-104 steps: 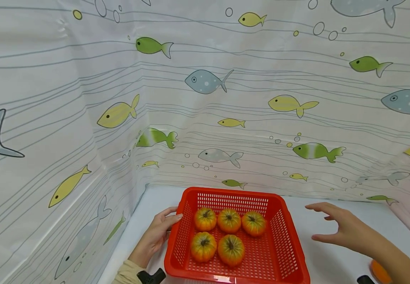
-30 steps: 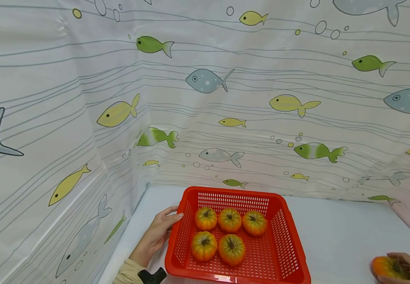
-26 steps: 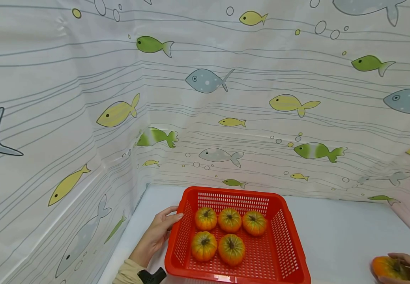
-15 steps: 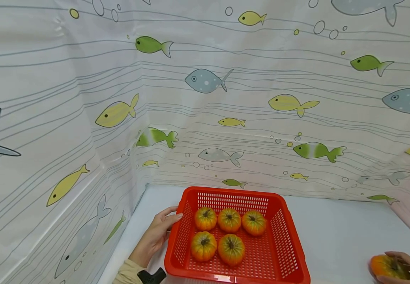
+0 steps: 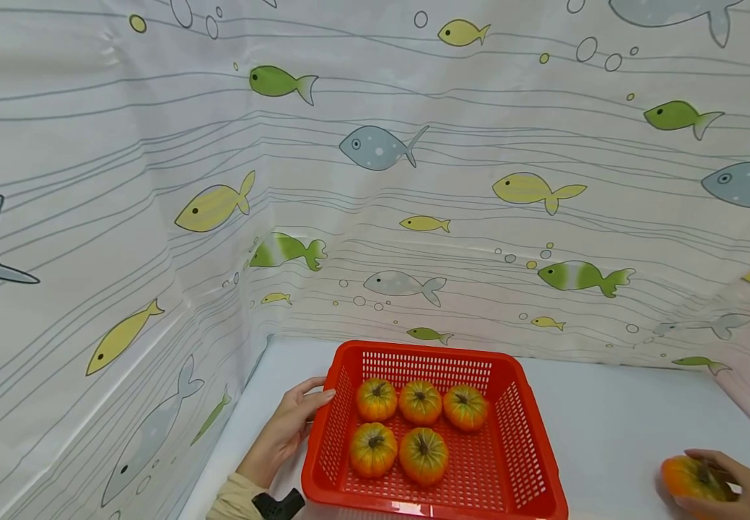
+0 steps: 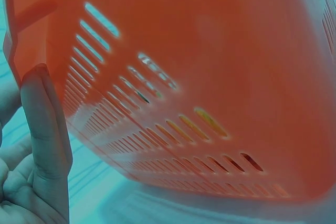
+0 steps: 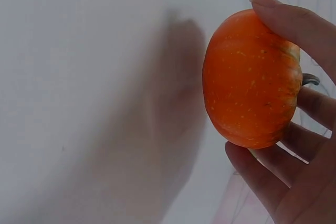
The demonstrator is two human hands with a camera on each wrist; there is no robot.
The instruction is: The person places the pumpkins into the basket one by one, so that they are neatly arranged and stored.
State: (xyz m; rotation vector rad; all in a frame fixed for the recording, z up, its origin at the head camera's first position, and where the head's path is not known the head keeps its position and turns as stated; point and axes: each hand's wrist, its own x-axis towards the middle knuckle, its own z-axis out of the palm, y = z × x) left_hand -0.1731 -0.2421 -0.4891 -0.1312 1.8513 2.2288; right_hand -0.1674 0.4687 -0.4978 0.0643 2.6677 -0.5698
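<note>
A red perforated plastic basket (image 5: 533,433) stands on the white table, holding several small orange-yellow pumpkins (image 5: 423,456) in two rows. My left hand (image 5: 286,426) grips the basket's left rim; in the left wrist view its fingers (image 6: 44,124) bend over the edge of the red wall (image 6: 252,51). At the far right, my right hand (image 5: 738,487) holds another orange pumpkin (image 5: 689,478) with thumb and fingers around it. The right wrist view shows this pumpkin (image 7: 252,82) side-on, its stem turned toward the palm and a shadow cast on the table.
White table surface (image 5: 608,419) lies between the basket and my right hand. A fish-printed curtain (image 5: 452,144) encloses the back and both sides. Inside the basket, the front right part of its floor (image 5: 478,469) shows bare.
My right hand went from hovering beside the basket to the pumpkin at the far right, and has lately shifted slightly left and up with it. The left hand and basket have stayed put.
</note>
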